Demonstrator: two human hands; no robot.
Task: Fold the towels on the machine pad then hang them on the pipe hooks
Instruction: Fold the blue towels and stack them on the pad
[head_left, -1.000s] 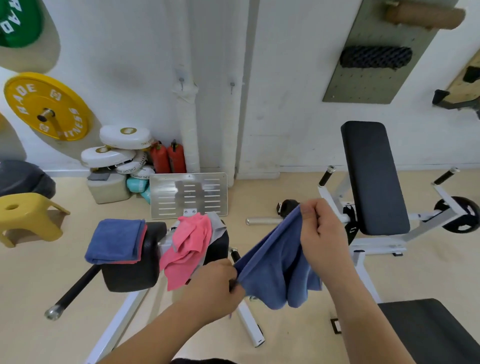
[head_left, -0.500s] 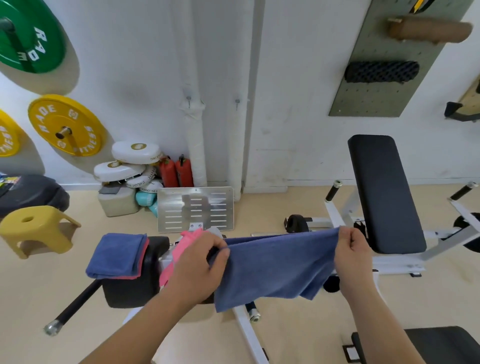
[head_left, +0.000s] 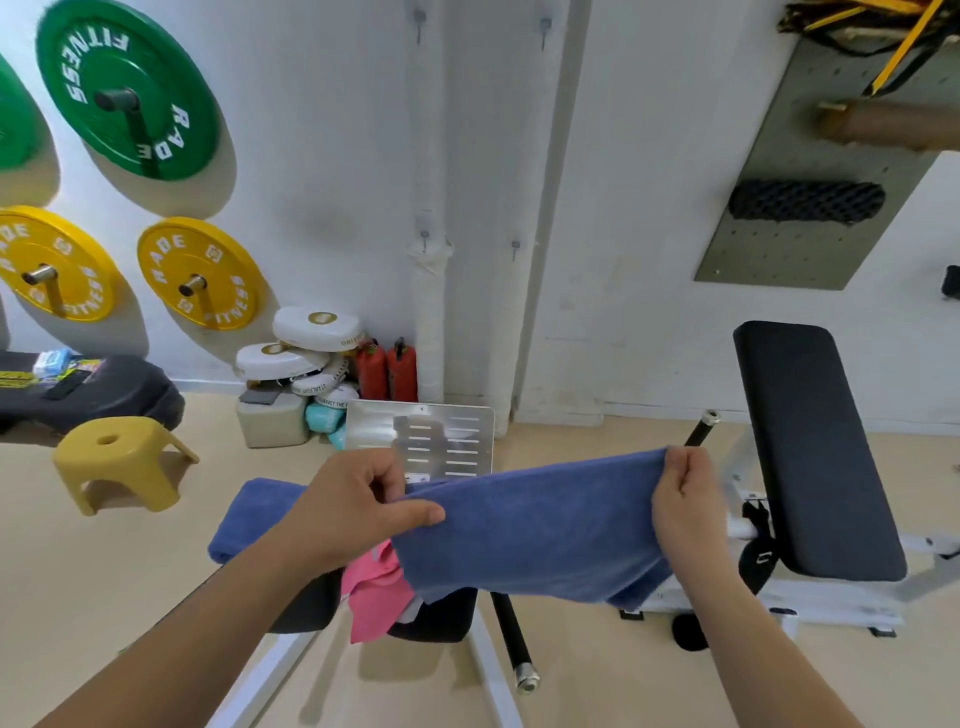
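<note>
Left of the machine pad (head_left: 441, 618) stands a yellow stool (head_left: 117, 462); on the pad's left part lies a folded blue towel (head_left: 249, 514), and a pink towel (head_left: 376, 597) hangs over its middle; just above the pad the left hand (head_left: 353, 512) is pinched shut on one upper corner of the blue towel in hand (head_left: 535, 525), thumb on the near face; that towel is stretched level in the air over the pad and out past its right side, its lower edge sagging free; to the pad's right the right hand (head_left: 685, 504) is clamped on the other upper corner; beyond the pad, on the wall, run white pipes with small hooks (head_left: 424, 240). The cloth looks light, soft and limp, not slippery; it will droop wherever unsupported, so corners and the top hem seem the sensible holds, kept taut.
</note>
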